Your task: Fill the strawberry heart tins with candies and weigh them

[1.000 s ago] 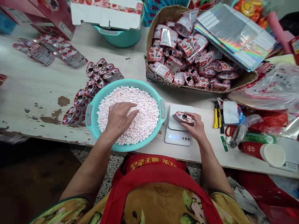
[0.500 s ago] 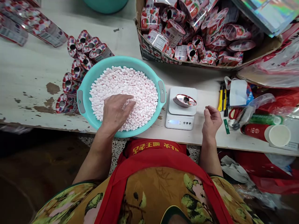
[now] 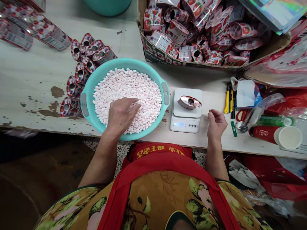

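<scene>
A teal basin (image 3: pixel 88 86) full of small pink and white candies (image 3: pixel 129 86) sits at the table's front edge. My left hand (image 3: pixel 122 114) lies on the candies, fingers drawn together and dipped into them. A small white scale (image 3: pixel 185 111) stands to the basin's right, and a red strawberry-print pouch (image 3: pixel 189 102) lies on its platform. My right hand (image 3: pixel 216 123) hovers beside the scale, off the pouch, fingers loosely curled and holding nothing.
Filled pouches (image 3: pixel 82 60) are stacked left of the basin. A cardboard box (image 3: pixel 153 54) of empty pouches stands behind the scale. Pens (image 3: pixel 228 101), scissors, a red bottle (image 3: pixel 261 133) and plastic bags crowd the right side. The table's paint is chipped at the left.
My right hand let go of the pouch on the scale and drew back to the right. My left hand stayed in the candies. The view shifted down.
</scene>
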Motion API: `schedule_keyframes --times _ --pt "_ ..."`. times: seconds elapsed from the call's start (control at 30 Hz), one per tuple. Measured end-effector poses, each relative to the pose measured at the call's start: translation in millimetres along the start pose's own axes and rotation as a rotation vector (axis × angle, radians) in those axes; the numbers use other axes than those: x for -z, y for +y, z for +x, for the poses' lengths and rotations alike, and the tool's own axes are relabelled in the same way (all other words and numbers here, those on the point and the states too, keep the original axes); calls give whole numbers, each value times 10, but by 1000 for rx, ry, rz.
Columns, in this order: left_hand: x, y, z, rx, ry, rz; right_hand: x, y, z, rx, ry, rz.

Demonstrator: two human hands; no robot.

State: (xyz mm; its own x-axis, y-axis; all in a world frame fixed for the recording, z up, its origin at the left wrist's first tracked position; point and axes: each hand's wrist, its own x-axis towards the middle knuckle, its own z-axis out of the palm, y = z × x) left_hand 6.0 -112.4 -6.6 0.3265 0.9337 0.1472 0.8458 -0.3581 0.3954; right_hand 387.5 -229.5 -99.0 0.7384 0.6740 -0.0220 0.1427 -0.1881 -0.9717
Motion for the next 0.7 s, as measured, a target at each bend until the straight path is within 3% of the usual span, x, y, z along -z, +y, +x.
schedule_keyframes --times 0.2,0.37,0.6,0.7 --pt "-6 -18 38 -80 -15 -5 -6 27 -4 -8 -9 -10" --pt "5 33 52 -64 12 -22 -36 -22 -31 22 -40 -53" --pt "-21 154 120 -90 28 -36 -315 -286 64 367 -277 -346" --pt "5 247 214 -145 35 -32 -472 -303 172 404 -359 -345"
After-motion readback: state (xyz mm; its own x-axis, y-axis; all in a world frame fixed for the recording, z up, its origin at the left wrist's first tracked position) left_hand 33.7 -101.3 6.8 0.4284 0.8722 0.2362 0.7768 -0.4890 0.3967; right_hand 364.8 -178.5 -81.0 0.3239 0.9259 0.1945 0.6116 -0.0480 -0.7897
